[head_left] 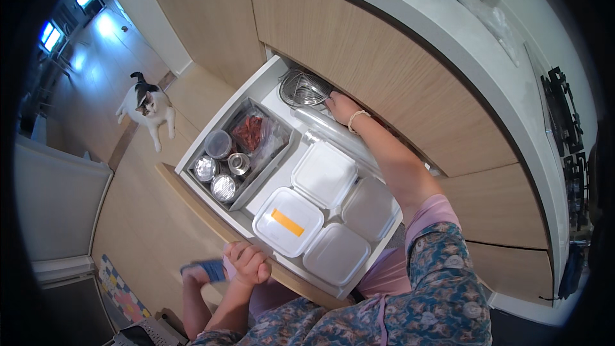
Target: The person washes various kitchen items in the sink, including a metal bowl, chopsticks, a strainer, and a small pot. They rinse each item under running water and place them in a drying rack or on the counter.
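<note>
An open kitchen drawer [211, 140] lies before me. My right hand [342, 107] reaches to its back, its fingertips at the rim of a round wire rack [303, 87]; whether they grip it is hidden. Beneath my right wrist lies a roll of clear plastic wrap [331, 129]. My left hand [248, 262] is curled at the top edge of the wooden drawer front [288, 278]. Several white lidded containers [324, 174] fill the near right part, one with an orange strip. A grey bin [263, 175] at the left holds jars [224, 187] and a bag of dried red food [248, 133].
A black-and-white cat [149, 104] is on the floor beyond the drawer's left side. Closed wooden cabinet fronts [360, 57] rise behind the drawer, under a pale countertop [432, 24] with a packet and a gas hob [567, 120]. A patterned mat [120, 288] lies at lower left.
</note>
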Demonstrator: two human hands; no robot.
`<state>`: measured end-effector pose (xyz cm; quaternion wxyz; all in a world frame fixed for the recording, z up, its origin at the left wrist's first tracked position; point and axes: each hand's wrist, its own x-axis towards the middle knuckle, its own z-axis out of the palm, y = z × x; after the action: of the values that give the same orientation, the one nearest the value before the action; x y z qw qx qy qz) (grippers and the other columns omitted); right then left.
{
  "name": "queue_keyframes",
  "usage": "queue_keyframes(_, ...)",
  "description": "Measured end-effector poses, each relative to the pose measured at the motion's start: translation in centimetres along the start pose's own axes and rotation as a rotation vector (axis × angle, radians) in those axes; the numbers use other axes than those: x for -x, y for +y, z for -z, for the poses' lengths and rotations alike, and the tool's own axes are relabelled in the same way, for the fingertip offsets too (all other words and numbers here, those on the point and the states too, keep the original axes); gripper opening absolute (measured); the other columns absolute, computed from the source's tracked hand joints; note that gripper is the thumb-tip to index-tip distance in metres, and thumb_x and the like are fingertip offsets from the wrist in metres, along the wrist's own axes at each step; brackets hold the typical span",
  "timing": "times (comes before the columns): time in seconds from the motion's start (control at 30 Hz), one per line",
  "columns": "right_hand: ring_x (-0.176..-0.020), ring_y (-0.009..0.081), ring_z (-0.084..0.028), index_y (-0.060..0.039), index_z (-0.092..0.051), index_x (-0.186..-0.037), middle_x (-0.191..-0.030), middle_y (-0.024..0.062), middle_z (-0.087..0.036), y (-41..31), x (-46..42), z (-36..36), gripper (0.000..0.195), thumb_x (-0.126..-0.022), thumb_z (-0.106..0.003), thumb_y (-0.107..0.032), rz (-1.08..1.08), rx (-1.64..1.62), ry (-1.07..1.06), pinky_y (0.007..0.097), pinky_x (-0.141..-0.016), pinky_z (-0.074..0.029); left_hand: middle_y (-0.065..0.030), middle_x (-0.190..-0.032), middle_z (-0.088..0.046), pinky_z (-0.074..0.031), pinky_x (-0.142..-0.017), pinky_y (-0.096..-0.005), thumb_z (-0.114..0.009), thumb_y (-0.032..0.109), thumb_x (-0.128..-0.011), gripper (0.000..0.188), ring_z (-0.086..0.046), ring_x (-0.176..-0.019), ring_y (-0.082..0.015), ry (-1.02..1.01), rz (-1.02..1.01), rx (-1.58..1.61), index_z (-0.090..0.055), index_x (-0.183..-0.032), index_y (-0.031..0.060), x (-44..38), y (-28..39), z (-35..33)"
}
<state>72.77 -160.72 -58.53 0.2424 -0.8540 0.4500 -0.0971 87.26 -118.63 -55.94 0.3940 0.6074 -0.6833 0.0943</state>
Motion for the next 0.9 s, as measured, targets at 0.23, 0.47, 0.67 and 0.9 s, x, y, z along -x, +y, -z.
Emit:
queue_keyframes(0.23, -0.102, 0.0387, -0.056, 0.0016, -0.050, -0.116, -0.109, 0.0226, -0.059, 0.8, 1.8, -0.3, 0.039, -0.087, -0.055, -0.024, -0.150, 0.161, 0.053, 0.0422, -0.090, -0.043, -0.0029, -0.066, -0.053, -0.035, -0.072, -0.0373, -0.041, 0.031, -0.083, 0.033, -0.050, -0.069, -0.0226, 0.035, 0.012, 0.003, -0.052, -0.059, 0.0119, 0.3, -0.1, -0.3)
queue_keyframes(0.47, -0.106, 0.0346, -0.052, -0.0002, -0.055, -0.111, -0.113, 0.0170, -0.055, -2.8, 17.4, 6.1, 0.030, -0.083, -0.059, -0.012, 0.288, -0.075, 0.198, 0.0390, -0.093, -0.042, -0.0043, -0.066, -0.052, -0.036, -0.070, -0.0382, -0.038, 0.030, -0.084, 0.035, -0.051, -0.068, -0.0239, 0.071, -0.017, 0.006, -0.052, -0.059, 0.0115, 0.2, -0.3, -0.4)
queue_keyframes(0.67, -0.082, 0.0242, -0.059, 0.0008, -0.059, -0.097, -0.095, 0.0135, -0.059, -4.9, 34.9, 8.6, 0.016, -0.082, -0.053, 0.005, -0.061, -0.172, 0.579, 0.0296, -0.076, -0.047, -0.0046, -0.068, -0.053, -0.036, -0.072, -0.0383, -0.038, 0.030, -0.085, 0.034, -0.051, -0.071, -0.0249, 0.087, -0.047, 0.076, -0.054, -0.060, 0.0114, 0.9, -0.7, -1.3)
queue_keyframes(0.9, -0.113, 0.0324, -0.046, -0.0058, -0.053, -0.117, -0.124, 0.0147, -0.049, 0.9, 51.8, -0.7, 0.038, -0.081, -0.060, -0.014, -0.548, 0.345, 0.507, 0.0427, -0.094, -0.038, -0.0031, -0.093, -0.058, -0.035, -0.087, -0.0405, -0.050, 0.025, -0.079, 0.017, -0.053, -0.090, -0.0232, 0.076, -0.043, 0.158, -0.062, -0.079, 0.0123, -3.6, 1.3, -2.9)
